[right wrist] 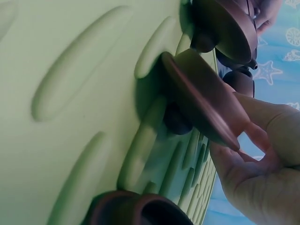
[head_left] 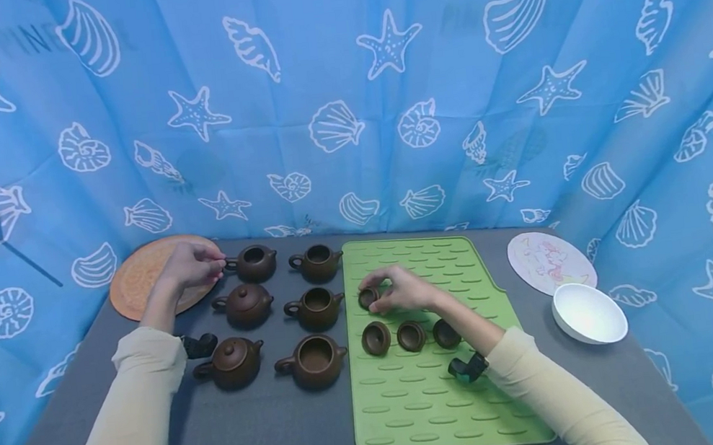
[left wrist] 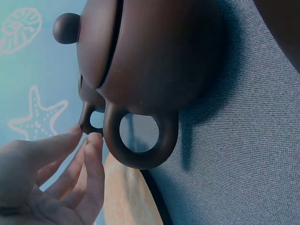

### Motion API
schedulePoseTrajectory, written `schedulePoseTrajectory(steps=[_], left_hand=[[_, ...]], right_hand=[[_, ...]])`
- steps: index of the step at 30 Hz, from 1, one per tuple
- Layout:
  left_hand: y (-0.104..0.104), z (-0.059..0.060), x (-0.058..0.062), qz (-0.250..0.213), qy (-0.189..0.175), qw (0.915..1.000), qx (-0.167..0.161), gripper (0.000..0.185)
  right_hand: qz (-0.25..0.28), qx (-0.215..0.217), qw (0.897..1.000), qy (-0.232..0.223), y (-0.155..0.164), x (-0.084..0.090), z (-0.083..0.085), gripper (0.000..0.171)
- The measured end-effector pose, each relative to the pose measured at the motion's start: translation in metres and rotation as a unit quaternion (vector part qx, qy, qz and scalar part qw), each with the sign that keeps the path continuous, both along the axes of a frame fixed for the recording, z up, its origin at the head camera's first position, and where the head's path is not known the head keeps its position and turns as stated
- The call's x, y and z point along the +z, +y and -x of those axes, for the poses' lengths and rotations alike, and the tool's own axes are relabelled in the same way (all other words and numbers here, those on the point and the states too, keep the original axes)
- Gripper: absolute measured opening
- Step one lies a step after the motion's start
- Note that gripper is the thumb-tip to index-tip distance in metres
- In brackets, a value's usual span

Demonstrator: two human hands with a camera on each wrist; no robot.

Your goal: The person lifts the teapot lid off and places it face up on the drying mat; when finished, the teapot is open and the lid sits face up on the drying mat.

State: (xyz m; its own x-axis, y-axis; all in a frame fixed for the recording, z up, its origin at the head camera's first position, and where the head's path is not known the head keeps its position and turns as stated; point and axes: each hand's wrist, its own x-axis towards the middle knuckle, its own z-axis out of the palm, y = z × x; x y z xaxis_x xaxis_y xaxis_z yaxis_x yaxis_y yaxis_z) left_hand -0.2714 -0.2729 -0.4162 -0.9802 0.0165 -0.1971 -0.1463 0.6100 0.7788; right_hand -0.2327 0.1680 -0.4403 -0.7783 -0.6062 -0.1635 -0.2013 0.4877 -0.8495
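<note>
Blue sheeting printed with white shells and starfish hangs behind a grey worktop [head_left: 274,434], where six small brown clay teapots stand in two columns beside a ribbed green silicone mat [head_left: 415,405]; the left hand [head_left: 190,264] reaches to the far-left lidless teapot [head_left: 255,262], its fingers [left wrist: 89,154] pinching that pot's handle, the hand lying over a round orange woven mat [head_left: 131,282]; the right hand [head_left: 403,290] holds a small brown clay lid [head_left: 368,297] tilted on edge, its knob down against the green mat, with fingers curled round its rim. Three more lids [head_left: 410,335] lie upturned in a row just nearer the person; a white bowl [head_left: 588,313] and a round printed coaster [head_left: 550,260] sit to the right. My judgement of the risk — the lid is gripped only at its rim, so a loosened pinch could let it roll on the ribs into the neighbouring lids and chip; tugging the pot by its thin handle could tip it or knock the lidded teapot [head_left: 244,305] beside it. Hard to make out: the right thumb is hidden behind the lid, the left wrist view is crowded by the nearer lidded pot, and whether the pinched pot is off the worktop cannot be told.
</note>
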Motion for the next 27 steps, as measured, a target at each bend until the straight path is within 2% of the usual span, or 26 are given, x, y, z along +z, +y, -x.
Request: schedulePoseTrajectory(steps=[6,14,18,22,25,27], left_hand=[[-0.003,-0.007,0.001,-0.012,0.021,0.9994,-0.023,0.028],[-0.012,-0.007,-0.001,-0.011,0.000,0.9996,-0.025,0.036],[-0.015,-0.012,-0.001,-0.004,0.011,0.9993,-0.035,0.036],[-0.018,-0.022,0.002,-0.014,0.024,0.9982,-0.053,0.037],[-0.020,-0.028,0.004,-0.015,0.017,0.9977,-0.063,0.037],[-0.022,-0.032,0.004,-0.005,0.012,0.9974,-0.071,0.037]], right_hand=[[-0.001,0.006,1.000,-0.011,0.000,-0.001,0.001,0.049],[-0.006,0.013,1.000,-0.009,0.000,0.000,0.001,0.053],[-0.016,0.009,1.000,-0.003,0.000,0.001,0.001,0.054],[-0.030,-0.013,0.998,0.056,-0.001,0.004,0.000,0.052],[-0.032,-0.035,0.993,0.106,-0.003,0.008,-0.001,0.048],[-0.025,-0.046,0.992,0.115,-0.006,0.011,-0.002,0.046]])
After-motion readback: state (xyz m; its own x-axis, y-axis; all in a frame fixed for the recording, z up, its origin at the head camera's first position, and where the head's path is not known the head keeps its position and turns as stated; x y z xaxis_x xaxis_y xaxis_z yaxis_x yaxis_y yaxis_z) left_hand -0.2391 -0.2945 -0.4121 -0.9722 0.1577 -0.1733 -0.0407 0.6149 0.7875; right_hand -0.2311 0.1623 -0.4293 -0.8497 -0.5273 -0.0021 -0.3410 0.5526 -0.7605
